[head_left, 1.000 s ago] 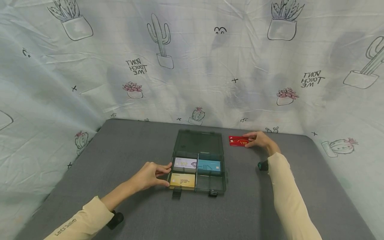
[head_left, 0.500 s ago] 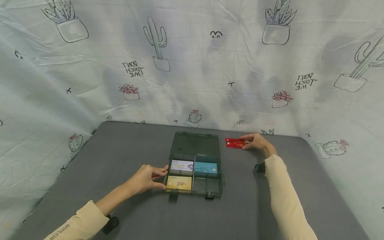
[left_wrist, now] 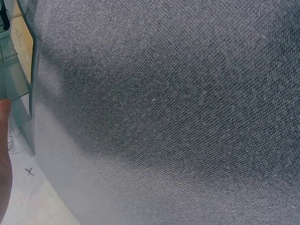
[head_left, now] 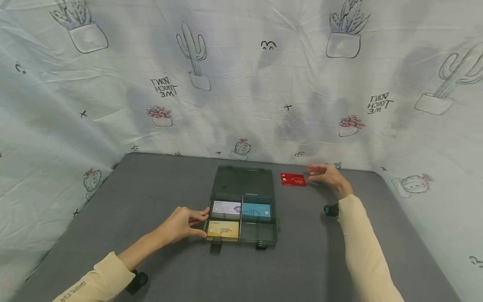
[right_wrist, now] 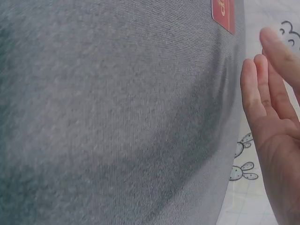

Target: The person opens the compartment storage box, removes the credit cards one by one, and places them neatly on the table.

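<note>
A dark translucent plastic box [head_left: 241,241] lies with its lid [head_left: 243,180] folded back away from me. Stacks of cards fill three of its compartments: a white VIP card [head_left: 226,207] at back left, a blue card [head_left: 256,211] at back right, a gold card [head_left: 223,230] at front left. The front right compartment holds no card. My left hand [head_left: 181,225] touches the box's left side with fingertips and thumb. On the table right of the lid lies a red VIP card [head_left: 293,180]. Beside its right end hovers my right hand [head_left: 327,176], fingers extended, holding nothing.
The grey table [head_left: 166,180] runs back to a white curtain [head_left: 226,105] printed with cacti, which also hangs at both sides. Two latches, one of them the left latch [head_left: 216,246], stick out from the box's front edge. A black wrist camera [head_left: 331,210] sits under the right wrist.
My right hand has let go of the red card and drawn back to the right, leaving it on the table. My left hand stays at the box. The head view has shifted slightly.
</note>
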Demonstrator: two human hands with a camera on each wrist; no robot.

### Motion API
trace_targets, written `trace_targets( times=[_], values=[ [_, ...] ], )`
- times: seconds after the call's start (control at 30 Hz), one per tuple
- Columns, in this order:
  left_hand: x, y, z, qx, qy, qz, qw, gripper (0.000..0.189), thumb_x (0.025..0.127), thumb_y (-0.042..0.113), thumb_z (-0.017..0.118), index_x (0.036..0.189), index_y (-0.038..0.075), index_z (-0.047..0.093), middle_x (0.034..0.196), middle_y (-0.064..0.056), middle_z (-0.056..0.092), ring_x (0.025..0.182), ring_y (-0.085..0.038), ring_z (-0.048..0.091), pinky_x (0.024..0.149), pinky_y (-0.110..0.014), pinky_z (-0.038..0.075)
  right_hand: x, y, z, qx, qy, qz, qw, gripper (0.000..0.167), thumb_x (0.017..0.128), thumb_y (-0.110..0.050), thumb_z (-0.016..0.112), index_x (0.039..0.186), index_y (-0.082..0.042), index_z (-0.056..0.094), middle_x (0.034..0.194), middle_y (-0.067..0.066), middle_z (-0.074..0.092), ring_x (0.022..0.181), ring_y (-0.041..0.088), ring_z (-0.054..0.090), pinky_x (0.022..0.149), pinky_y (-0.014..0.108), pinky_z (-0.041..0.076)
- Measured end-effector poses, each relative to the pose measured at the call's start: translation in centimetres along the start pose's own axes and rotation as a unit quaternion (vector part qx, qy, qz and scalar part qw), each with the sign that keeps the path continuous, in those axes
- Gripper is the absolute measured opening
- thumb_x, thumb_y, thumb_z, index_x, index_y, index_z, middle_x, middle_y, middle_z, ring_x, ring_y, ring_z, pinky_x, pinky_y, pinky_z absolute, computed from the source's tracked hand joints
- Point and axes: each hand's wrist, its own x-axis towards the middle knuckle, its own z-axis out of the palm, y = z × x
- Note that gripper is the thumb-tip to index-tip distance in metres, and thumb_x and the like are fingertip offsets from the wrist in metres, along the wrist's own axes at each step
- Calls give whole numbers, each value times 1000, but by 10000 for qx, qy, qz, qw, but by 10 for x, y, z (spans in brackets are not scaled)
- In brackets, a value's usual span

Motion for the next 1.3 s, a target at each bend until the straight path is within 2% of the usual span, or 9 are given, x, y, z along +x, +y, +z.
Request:
trace_targets(
  times=[0.17,0.3,0.5,0.6,0.83,1.1,1.3],
  values=[
    [0,-2,-1,3,-22,42,10000,51,71,12,82,112,-12,65,130,-29,51,112,-37,58,86,-31,56,-5,2,-2,218,23,-248,9995,55,90,-7,68,139,5,45,139,25,48,104,6,61,94,25,52],
    [-1,-4,-1,-10,-38,17,10000,51,72,13,82,113,-13,65,130,-29,50,112,-38,57,87,-31,55,-8,5,1,448,18,-477,9979,55,91,-6,67,138,9,44,138,28,47,97,-2,62,90,22,53],
    [-1,-4,-2,97,-9,-35,9999,51,72,14,82,112,-12,65,130,-28,51,112,-37,58,86,-29,56,-13,10,10,774,148,-577,9952,53,92,-5,65,137,11,44,138,28,46,100,2,62,90,24,54],
    [-1,-4,-2,108,-26,-49,9999,51,72,14,82,112,-12,65,130,-28,51,112,-37,58,86,-29,56,-19,11,14,667,142,-584,9960,51,93,-7,64,137,9,45,139,26,47,106,5,60,92,24,53],
    [-1,-3,0,187,-11,-19,9998,50,71,12,83,112,-12,65,130,-28,51,111,-37,58,85,-29,56,-35,7,27,994,15,-878,9912,50,94,-2,61,137,13,42,139,32,43,118,21,58,100,42,48],
    [1,-4,1,234,-36,64,9997,51,71,13,83,112,-12,65,130,-28,51,111,-36,59,85,-28,56,-51,-5,54,1681,-31,-847,9821,54,93,-4,63,140,9,40,141,31,41,121,26,55,101,42,48],
    [1,-6,1,298,-58,133,9994,52,72,14,83,113,-12,65,130,-28,51,111,-36,59,85,-28,56,-64,-13,73,2111,-227,-1045,9716,53,93,2,60,140,12,37,140,31,41,116,19,59,100,38,48]
  ],
)
